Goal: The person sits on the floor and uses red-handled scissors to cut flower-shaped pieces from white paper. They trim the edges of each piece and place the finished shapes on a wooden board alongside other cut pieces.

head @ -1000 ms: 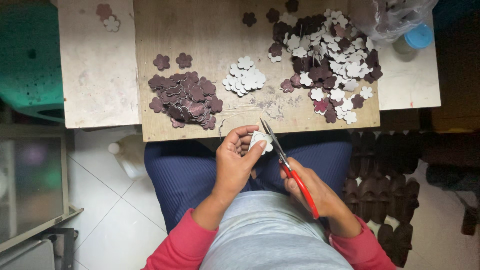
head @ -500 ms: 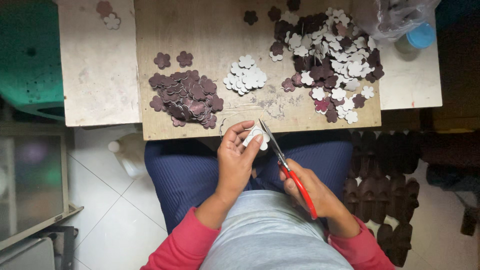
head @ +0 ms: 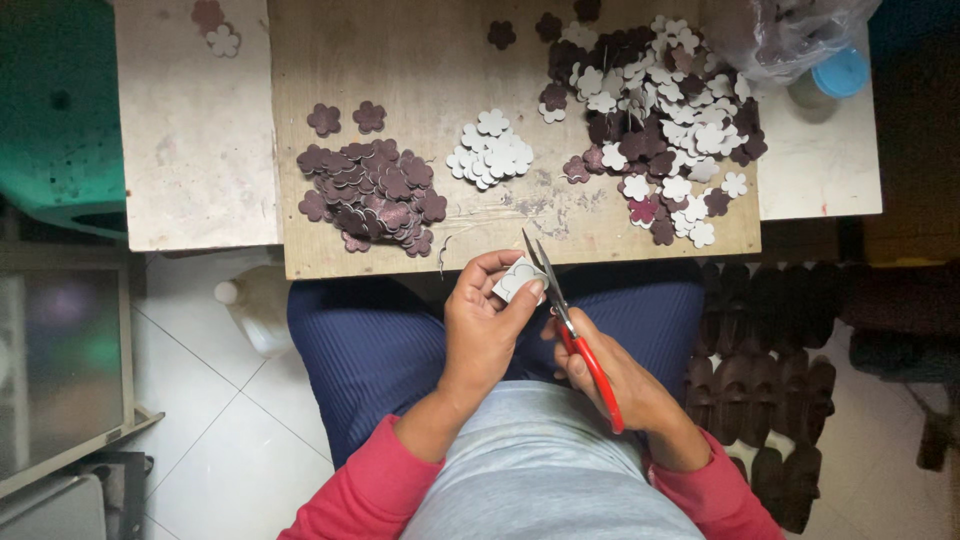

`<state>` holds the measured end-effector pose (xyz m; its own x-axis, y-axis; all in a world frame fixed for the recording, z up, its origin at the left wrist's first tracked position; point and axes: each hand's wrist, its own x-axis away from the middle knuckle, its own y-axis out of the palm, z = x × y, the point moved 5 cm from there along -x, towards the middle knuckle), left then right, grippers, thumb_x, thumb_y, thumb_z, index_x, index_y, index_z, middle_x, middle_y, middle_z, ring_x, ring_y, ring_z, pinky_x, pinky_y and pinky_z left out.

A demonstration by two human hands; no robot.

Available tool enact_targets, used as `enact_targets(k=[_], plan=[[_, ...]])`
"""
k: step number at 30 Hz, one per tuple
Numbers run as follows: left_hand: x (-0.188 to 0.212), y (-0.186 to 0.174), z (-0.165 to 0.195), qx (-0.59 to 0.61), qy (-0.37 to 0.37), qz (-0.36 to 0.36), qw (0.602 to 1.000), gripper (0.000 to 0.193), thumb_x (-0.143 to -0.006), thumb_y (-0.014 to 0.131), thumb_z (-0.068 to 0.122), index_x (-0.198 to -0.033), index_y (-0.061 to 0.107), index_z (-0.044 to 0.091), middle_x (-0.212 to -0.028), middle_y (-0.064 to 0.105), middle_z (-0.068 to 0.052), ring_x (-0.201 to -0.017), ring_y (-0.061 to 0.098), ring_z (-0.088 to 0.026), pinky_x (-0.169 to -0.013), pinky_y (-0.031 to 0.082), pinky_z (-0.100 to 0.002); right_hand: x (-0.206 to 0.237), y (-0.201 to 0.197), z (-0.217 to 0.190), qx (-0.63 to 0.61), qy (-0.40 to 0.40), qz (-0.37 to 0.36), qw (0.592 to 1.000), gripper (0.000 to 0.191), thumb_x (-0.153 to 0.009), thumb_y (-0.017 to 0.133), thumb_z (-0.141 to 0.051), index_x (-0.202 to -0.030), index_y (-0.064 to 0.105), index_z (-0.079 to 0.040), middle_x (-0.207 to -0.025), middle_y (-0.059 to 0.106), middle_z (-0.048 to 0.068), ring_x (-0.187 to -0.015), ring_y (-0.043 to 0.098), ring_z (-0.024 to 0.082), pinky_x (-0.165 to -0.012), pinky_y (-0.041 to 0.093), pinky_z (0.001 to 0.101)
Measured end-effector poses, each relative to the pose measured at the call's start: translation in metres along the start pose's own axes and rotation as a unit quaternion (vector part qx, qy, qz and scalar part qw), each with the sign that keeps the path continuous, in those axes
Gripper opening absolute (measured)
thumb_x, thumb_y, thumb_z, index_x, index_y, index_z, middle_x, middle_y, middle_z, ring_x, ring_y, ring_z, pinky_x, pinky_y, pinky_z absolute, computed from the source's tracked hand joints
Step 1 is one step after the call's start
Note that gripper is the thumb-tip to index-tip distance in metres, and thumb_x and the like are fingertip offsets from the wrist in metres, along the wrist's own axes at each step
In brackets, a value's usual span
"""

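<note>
My left hand (head: 482, 322) pinches a small white flower-shaped piece (head: 519, 279) over my lap, just below the board's front edge. My right hand (head: 612, 375) grips red-handled scissors (head: 572, 330), whose blades point up and touch the piece's right side. On the wooden board (head: 400, 60) lie a heap of dark maroon flower pieces (head: 368, 192), a small stack of white ones (head: 489, 150), and a large mixed heap (head: 660, 110) of white and maroon pieces.
The board rests on a white table (head: 190, 130). A clear plastic bag (head: 790, 35) and a blue-capped container (head: 838, 72) sit at the far right. A white bottle (head: 255, 305) stands on the tiled floor; dark stacked shapes (head: 770, 380) lie to my right.
The scissors' blades have closed in against the white piece, and both hands have shifted slightly. The heaps on the board are unchanged.
</note>
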<state>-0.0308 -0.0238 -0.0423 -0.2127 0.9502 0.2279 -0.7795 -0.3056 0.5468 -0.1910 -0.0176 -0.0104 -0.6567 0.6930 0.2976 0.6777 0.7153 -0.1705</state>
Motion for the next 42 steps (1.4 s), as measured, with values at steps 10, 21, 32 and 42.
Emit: enact_targets(k=[10, 21, 32, 42], plan=[[-0.002, 0.000, 0.011, -0.013, -0.001, -0.009, 1.000, 0.045, -0.091, 0.072, -0.006, -0.132, 0.054, -0.004, -0.106, 0.071, -0.011, -0.096, 0.068, -0.011, -0.085, 0.057, -0.023, 0.002, -0.004, 0.001, 0.029, -0.021, -0.003, 0.999, 0.055, -0.102, 0.043, -0.056, -0.115, 0.049, -0.003, -0.075, 0.051, 0.004, -0.063, 0.051, 0.016, -0.060, 0.052, 0.0316], [-0.003, -0.004, 0.020, -0.054, -0.006, -0.010, 0.998, 0.049, -0.091, 0.072, -0.003, -0.136, 0.052, -0.002, -0.111, 0.073, -0.013, -0.098, 0.069, -0.011, -0.084, 0.057, -0.022, 0.005, -0.006, -0.002, 0.041, -0.014, -0.001, 0.999, 0.047, -0.103, 0.045, -0.050, -0.111, 0.051, -0.004, -0.067, 0.050, 0.004, -0.057, 0.046, 0.015, -0.055, 0.044, 0.0319], [-0.006, -0.010, 0.019, -0.034, 0.004, -0.003, 0.999, 0.049, -0.091, 0.073, -0.003, -0.135, 0.052, -0.002, -0.105, 0.072, -0.012, -0.093, 0.069, -0.011, -0.083, 0.059, -0.024, 0.007, -0.008, -0.002, 0.049, -0.003, -0.010, 0.999, 0.040, -0.104, 0.047, -0.044, -0.103, 0.051, -0.004, -0.066, 0.048, 0.002, -0.056, 0.046, 0.013, -0.053, 0.044, 0.0310], [-0.001, -0.002, 0.021, -0.088, -0.006, -0.015, 0.996, 0.049, -0.091, 0.074, 0.000, -0.135, 0.054, -0.003, -0.107, 0.073, -0.012, -0.090, 0.067, -0.008, -0.077, 0.055, -0.021, 0.004, -0.003, -0.003, 0.006, -0.015, -0.014, 1.000, 0.051, -0.102, 0.047, -0.048, -0.125, 0.048, -0.002, -0.077, 0.048, 0.005, -0.066, 0.047, 0.014, -0.064, 0.053, 0.0319]])
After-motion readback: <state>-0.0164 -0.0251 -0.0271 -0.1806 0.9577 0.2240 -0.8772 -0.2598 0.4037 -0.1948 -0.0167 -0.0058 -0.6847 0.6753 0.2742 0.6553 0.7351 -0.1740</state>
